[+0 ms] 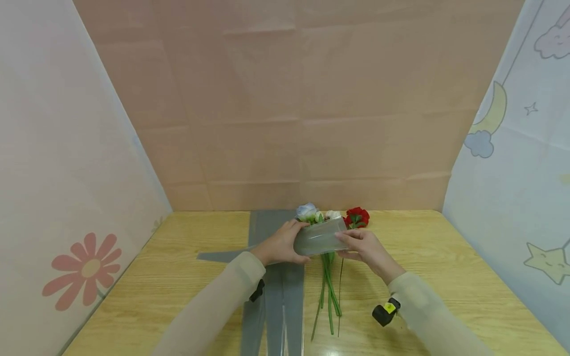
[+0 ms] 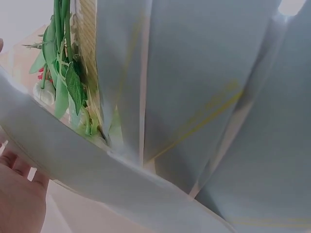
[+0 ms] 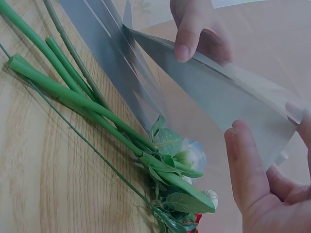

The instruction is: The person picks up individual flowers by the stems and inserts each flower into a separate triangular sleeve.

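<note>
A band of grey translucent wrapping sheet [image 1: 318, 238] is lifted above the table. My left hand [image 1: 285, 242] grips its left end, the thumb on the near side. At the other end my right hand [image 1: 367, 249] pinches the sheet's edge; in the right wrist view some fingers of the right hand [image 3: 257, 189] look extended alongside it. Beneath and behind lie artificial flowers: a pale blue bloom [image 1: 306, 211], white ones and a red bloom [image 1: 357, 217]. Their green stems [image 1: 328, 291] point toward me. The sheet hides part of the stems and leaves.
More grey sheets [image 1: 273, 296] lie left of the stems on the wooden table [image 1: 178, 296], one pointed piece [image 1: 218, 256] sticking out leftward. A beige backdrop [image 1: 285, 123] rises behind the table. Printed cloth walls stand on both sides.
</note>
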### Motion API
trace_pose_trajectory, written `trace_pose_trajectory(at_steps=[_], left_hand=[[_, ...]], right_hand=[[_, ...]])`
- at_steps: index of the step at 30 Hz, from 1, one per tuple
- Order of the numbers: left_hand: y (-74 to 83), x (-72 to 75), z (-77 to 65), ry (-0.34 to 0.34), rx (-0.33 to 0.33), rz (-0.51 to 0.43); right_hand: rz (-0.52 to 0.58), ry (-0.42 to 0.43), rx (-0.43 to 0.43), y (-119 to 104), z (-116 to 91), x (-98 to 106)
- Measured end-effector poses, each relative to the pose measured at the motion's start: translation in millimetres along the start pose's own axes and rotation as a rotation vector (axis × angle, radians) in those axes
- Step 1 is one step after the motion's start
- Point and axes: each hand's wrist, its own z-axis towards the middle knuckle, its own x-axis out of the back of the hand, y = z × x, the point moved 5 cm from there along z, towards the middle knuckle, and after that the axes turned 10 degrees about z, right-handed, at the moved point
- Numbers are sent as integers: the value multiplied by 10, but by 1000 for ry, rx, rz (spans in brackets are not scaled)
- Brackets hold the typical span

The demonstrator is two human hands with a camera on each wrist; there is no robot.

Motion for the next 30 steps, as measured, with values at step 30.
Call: trace_pose_trajectory(at_steps=[30], left_hand=[[-27,40,10,20,-10,-48]], right_hand=[[-146,234,94,-37,-19,243]])
